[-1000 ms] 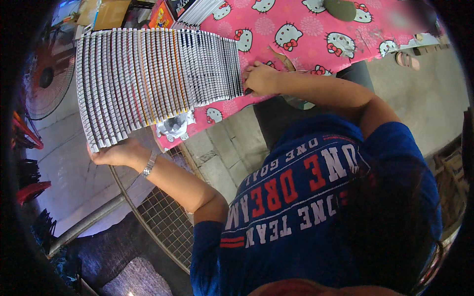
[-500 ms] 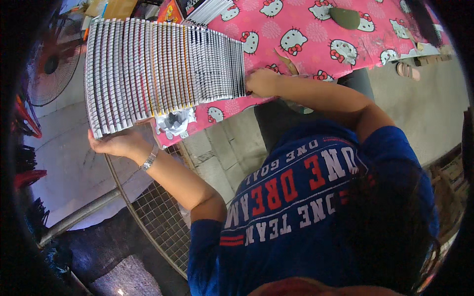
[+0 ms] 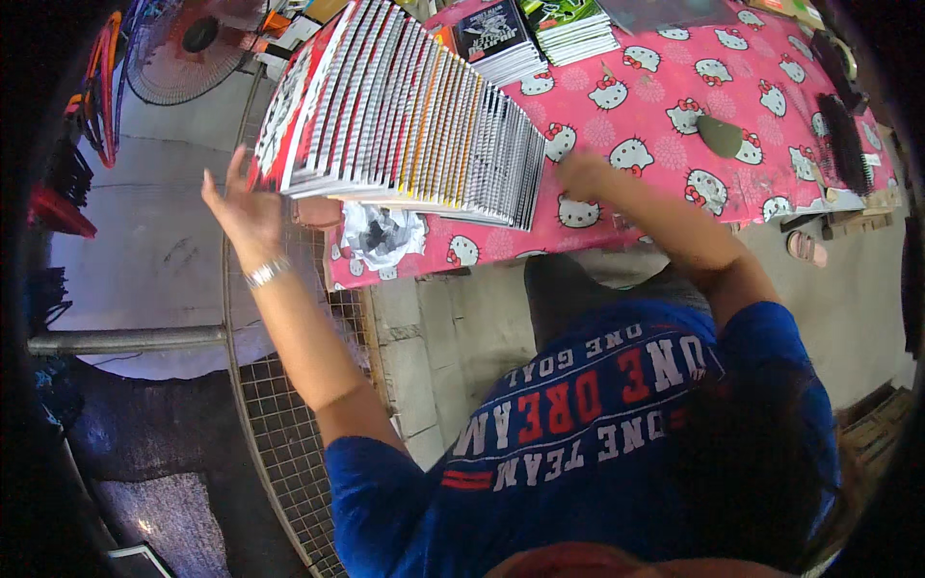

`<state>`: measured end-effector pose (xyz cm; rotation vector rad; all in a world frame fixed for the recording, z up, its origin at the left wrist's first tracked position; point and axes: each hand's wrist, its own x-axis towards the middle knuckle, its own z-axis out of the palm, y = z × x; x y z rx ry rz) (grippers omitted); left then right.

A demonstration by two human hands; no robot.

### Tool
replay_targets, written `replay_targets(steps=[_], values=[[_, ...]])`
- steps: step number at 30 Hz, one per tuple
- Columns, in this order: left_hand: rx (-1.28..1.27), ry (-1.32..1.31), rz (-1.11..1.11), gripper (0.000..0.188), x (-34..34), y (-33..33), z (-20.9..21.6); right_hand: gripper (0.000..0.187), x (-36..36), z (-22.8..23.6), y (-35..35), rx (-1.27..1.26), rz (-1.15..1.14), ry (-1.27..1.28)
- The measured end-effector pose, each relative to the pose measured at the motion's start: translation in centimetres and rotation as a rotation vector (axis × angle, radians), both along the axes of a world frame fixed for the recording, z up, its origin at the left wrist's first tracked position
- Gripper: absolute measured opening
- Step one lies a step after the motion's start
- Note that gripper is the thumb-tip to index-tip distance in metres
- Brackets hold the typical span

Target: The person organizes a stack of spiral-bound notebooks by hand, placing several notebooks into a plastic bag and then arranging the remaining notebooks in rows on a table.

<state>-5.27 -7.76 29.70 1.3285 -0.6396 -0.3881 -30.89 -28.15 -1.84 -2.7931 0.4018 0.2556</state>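
A long stack of spiral-bound notebooks (image 3: 424, 125) leans in a row on the table's left end, coils toward me. A red-and-white cover shows at its left end. My left hand (image 3: 252, 207) is beside that end, its fingers spread and holding nothing. Just right of the stack's other end, apart from it, my right hand (image 3: 585, 177) hovers over the pink cartoon-print tablecloth (image 3: 636, 197). Motion smears its fingers, so their pose is unclear.
Behind the stack lie a pile of dark-covered notebooks (image 3: 498, 43) and a green-covered pile (image 3: 568, 29). Crumpled white wrapping (image 3: 383, 234) sits at the near edge. A dark green rounded piece (image 3: 719, 137) and a black brush (image 3: 844, 144) are rightward. A fan (image 3: 198, 39) stands far left.
My left hand has come off the bottom corner of the notebook stack and opened. My right hand has moved away from the stack's right end. The stack now leans, showing its red cover.
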Motion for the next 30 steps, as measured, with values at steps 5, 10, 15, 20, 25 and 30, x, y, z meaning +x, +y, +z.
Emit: replay_targets(steps=[5,10,15,20,25,30], values=[[0.260,0.078,-0.433,0.068,3.9,-4.1,3.8,0.044,1.3,12.8,-0.8,0.901,-0.429,-0.858],[0.550,0.182,-0.557,0.038,3.9,-6.2,2.9,0.061,1.7,24.6,4.4,1.454,-0.400,-0.850],[0.470,0.189,-0.613,0.042,4.7,-6.0,1.9,0.065,1.7,27.8,6.2,1.517,-0.505,-0.792],[0.430,0.186,-0.565,0.047,5.3,-6.0,0.2,0.072,4.4,27.3,5.5,1.407,-0.334,-0.893],[0.403,0.176,-0.568,0.047,5.3,-5.8,0.1,0.080,6.3,27.5,5.0,1.685,-0.398,-1.055],[0.359,0.153,-0.546,0.045,4.9,-5.0,-0.1,0.073,3.6,28.4,5.9,1.736,-0.372,-1.176]])
